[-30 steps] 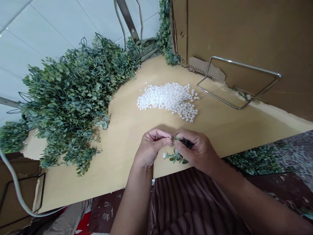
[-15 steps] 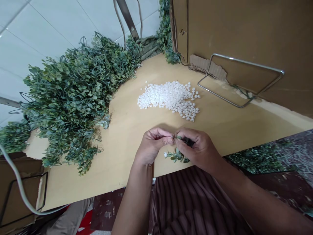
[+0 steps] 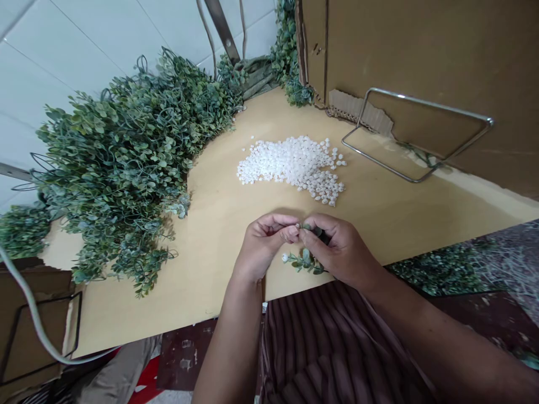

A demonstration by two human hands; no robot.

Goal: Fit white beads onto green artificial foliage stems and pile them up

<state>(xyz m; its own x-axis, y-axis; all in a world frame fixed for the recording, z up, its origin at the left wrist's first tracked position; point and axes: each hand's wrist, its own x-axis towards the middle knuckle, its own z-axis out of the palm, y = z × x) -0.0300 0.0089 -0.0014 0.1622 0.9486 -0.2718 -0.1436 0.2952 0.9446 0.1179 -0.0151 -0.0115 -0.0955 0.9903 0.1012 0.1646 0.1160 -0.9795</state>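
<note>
Low over the near part of the board, my two hands meet at the fingertips. My right hand [image 3: 339, 244] is closed on an artificial leafy sprig [image 3: 307, 261], whose green leaves hang below the fingers. One white bud-like bead [image 3: 285, 257] sits at the sprig's left tip. My left hand [image 3: 266, 244] pinches thumb against forefinger right at the sprig's upper end; a tiny pale spot shows there, too small to name. Beyond the hands lies a loose pile of small white bead-like pieces [image 3: 295, 160].
A large heap of artificial greenery [image 3: 122, 163] covers the left of the tan board [image 3: 214, 247]. At the right stand a bent metal wire frame [image 3: 425, 100] and a big cardboard box [image 3: 421, 50]. More greenery [image 3: 438, 272] lies below the board's right edge. A pale cable [image 3: 31, 314] curves at lower left.
Both hands remain together at the sprig, with only slight finger movement. The whole view has shifted a little; the pile and the heap stay as they were.
</note>
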